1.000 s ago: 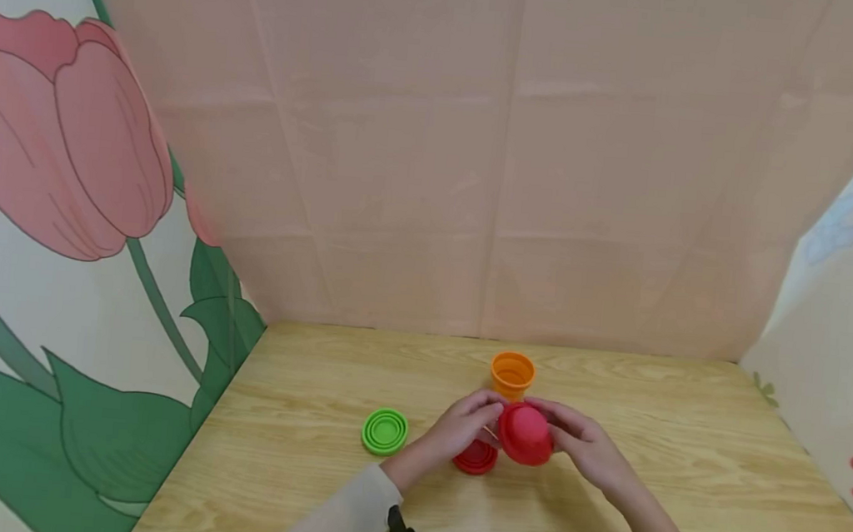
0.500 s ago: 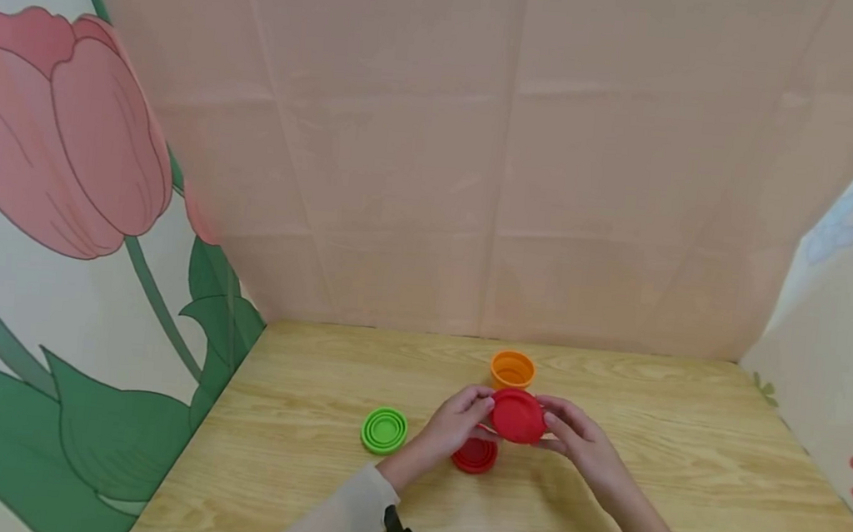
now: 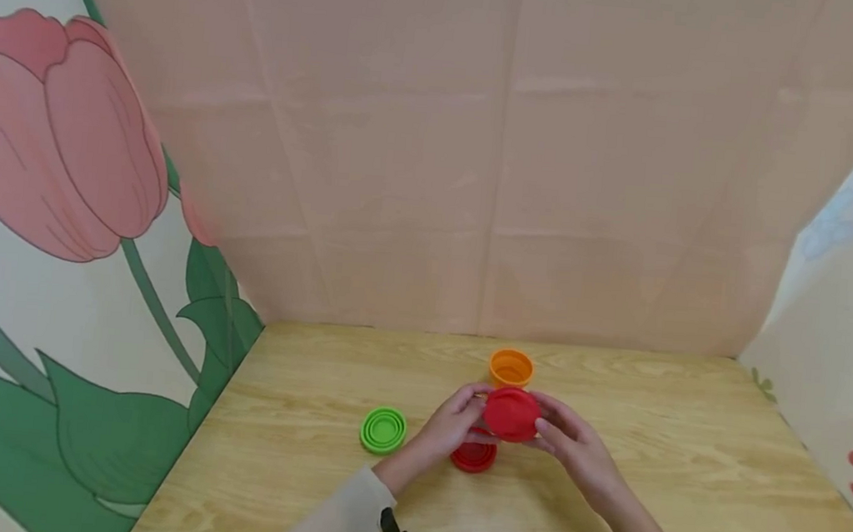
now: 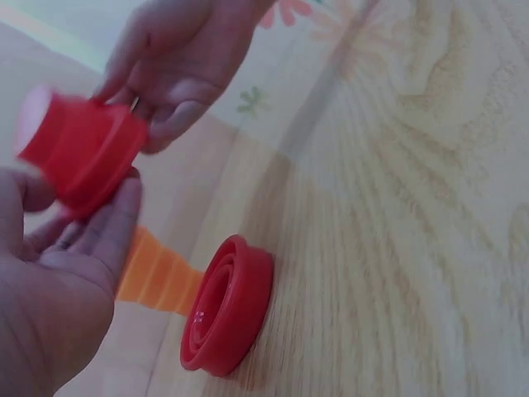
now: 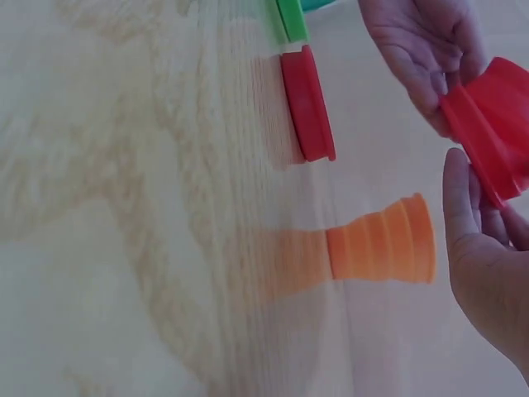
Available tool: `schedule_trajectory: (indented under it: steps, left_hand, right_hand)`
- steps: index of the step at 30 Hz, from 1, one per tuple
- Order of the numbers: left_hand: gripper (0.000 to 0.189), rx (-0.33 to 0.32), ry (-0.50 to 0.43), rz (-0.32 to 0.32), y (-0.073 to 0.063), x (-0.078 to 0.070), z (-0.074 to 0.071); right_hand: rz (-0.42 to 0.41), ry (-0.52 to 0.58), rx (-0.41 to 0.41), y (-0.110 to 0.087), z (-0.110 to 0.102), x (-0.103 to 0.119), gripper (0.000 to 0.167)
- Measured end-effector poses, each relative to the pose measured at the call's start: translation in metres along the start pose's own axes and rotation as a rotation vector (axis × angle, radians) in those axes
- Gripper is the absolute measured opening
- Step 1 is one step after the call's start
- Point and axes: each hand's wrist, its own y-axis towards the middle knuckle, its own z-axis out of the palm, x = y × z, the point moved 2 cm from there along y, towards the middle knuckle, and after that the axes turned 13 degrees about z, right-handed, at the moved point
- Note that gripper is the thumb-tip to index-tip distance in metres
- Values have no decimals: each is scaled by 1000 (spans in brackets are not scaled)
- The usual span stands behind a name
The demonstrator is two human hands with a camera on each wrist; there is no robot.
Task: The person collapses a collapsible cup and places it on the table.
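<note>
Both hands hold a red collapsible cup point(image 3: 511, 415) in the air above the table. My left hand point(image 3: 451, 425) grips its left side and my right hand point(image 3: 579, 449) its right side, thumbs near the rim. In the left wrist view the cup point(image 4: 87, 153) is partly extended, with stepped walls and a paler base. A second red collapsible cup point(image 3: 473, 458), pressed flat into rings, lies on the table just below my left fingers. Behind the held cup stands an orange collapsible cup point(image 3: 511, 366), extended, wide mouth up.
A flattened green collapsible cup point(image 3: 383, 430) lies left of my left hand. The wooden table point(image 3: 294, 423) meets a pinkish cloth backdrop point(image 3: 400, 214) behind the orange cup. Patterned walls with flowers flank both sides.
The held red cup has tilted, so its pale base has turned out of the head view and a flat red face shows. Both hands have shifted slightly left and up with it.
</note>
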Motion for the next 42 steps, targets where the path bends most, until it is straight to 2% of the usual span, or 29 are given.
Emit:
schedule_trajectory:
  steps: [3,6,11,14,20,26,30,36,42]
  left_hand:
    - [24,7,43,-27,0,1,-3]
    - [22,23,61,-76,-2,3,-4]
    - [29,108,123,-141,-4,3,1]
    - [28,121,159,-136,-4,4,3]
    - [23,68,176,-92,-5,7,4]
    - [25,82,240,-72,-3,6,4]
    - [25,94,331,-83,-1,6,1]
    - [21,125,352,-99,1,3,2]
    - [14,123,400,-122,1,-1,3]
  right_hand:
    - [43,-41,-25,1,0,2,51]
    - [85,-90,-13,1,0,2,50]
    - [131,-167,6,3,4,0,47]
    - [161,-177,-37,5,6,0,49]
    - [241,-148,-118,5,9,-2,51]
    - [260,-136,-168,7,8,-3,49]
    - [268,-168,-153,8,7,-2,52]
    - [262,-198,-122,7,5,0,52]
    - [230,-226,-90,8,4,0,47]
